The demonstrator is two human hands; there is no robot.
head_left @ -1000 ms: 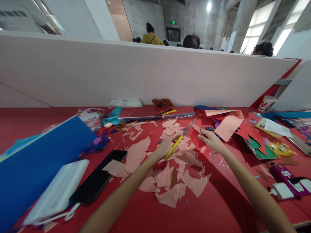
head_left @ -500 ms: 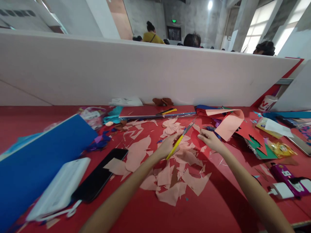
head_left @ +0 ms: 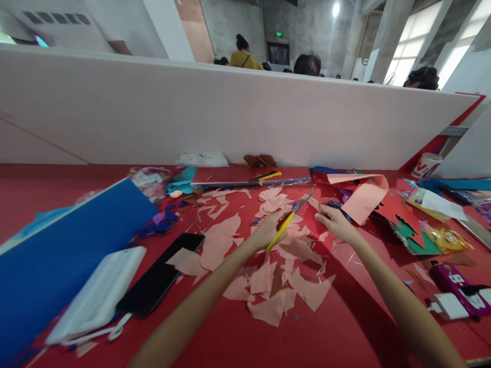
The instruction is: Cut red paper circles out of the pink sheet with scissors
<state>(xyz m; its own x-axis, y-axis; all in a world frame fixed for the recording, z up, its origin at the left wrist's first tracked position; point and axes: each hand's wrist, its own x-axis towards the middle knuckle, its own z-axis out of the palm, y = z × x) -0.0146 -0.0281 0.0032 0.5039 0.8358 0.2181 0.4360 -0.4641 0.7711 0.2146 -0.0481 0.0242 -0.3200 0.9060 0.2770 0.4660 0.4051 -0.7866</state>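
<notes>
My left hand is closed around yellow-handled scissors, whose blades point up and to the right. Just right of the blades, my right hand pinches a piece of red paper against the red table. Many pink paper scraps lie spread under and in front of both hands. A pink cut-out shape lies just beyond my left hand.
A blue board, a white pouch and a black phone lie at the left. Coloured paper sheets, a purple device and packets crowd the right. A white partition runs behind, with people beyond it.
Both hands and the scissors have stayed nearly in place. The view has shifted slightly to the left.
</notes>
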